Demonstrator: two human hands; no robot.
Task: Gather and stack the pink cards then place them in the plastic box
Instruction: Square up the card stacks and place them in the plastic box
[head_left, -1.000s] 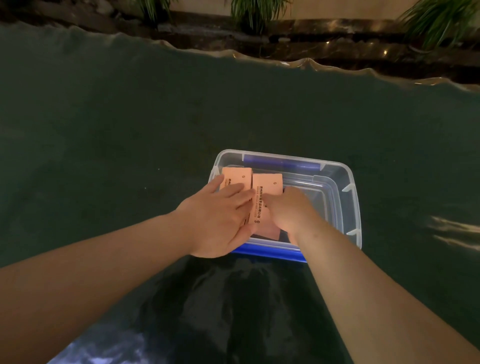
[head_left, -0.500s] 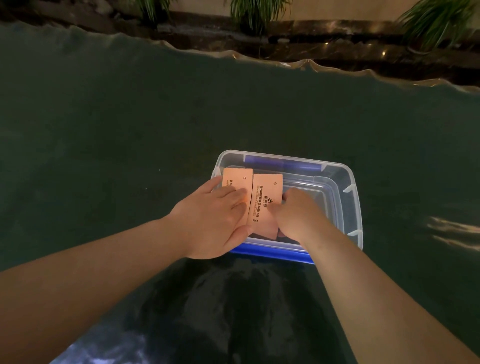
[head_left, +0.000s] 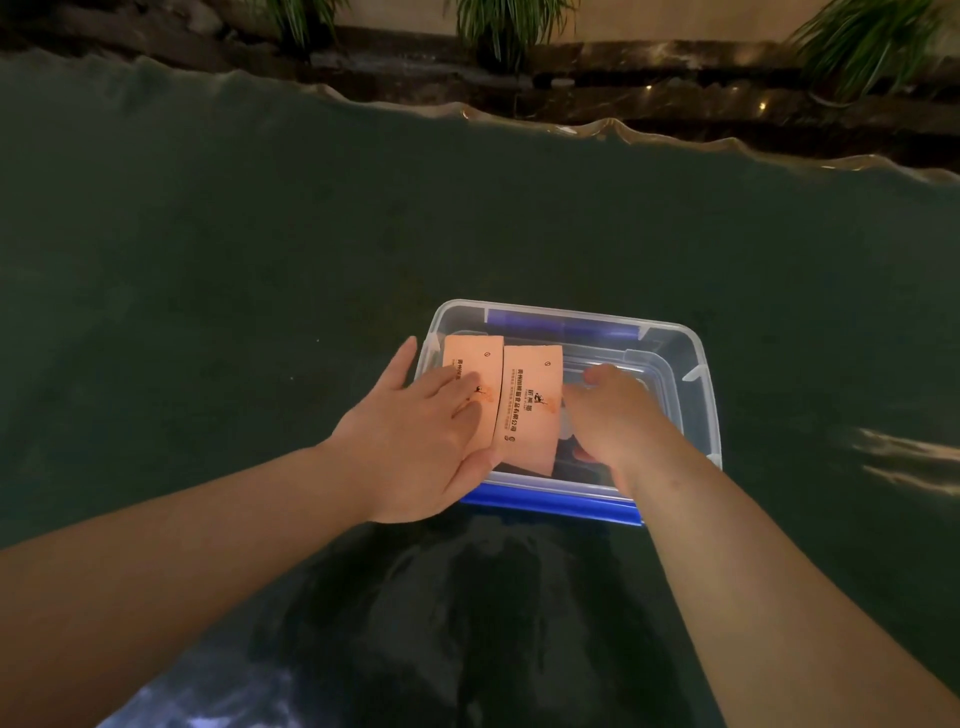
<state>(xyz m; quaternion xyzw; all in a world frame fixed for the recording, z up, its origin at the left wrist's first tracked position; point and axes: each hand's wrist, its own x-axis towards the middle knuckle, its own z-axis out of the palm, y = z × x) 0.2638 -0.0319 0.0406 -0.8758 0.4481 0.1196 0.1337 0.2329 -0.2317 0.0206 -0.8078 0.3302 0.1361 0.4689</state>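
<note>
A clear plastic box (head_left: 696, 395) with blue handles sits on the dark green table. Two pink cards with black print lie side by side in its left half: the left card (head_left: 475, 364) and the right card (head_left: 530, 410). My left hand (head_left: 415, 441) lies flat with straight fingers on the left card, thumb spread outside the box wall. My right hand (head_left: 608, 410) reaches into the box beside the right card's right edge, fingers curled down; whether it pinches the card is hidden.
The dark green cloth (head_left: 260, 286) covers the table all around the box. Its wavy far edge (head_left: 597, 127) borders a dark ledge with potted plants (head_left: 498, 26). A dark shiny patch (head_left: 441, 623) lies near me below the box.
My right hand has slid to the right, uncovering more of the right card. My left hand has drawn back a little, showing more of the left card.
</note>
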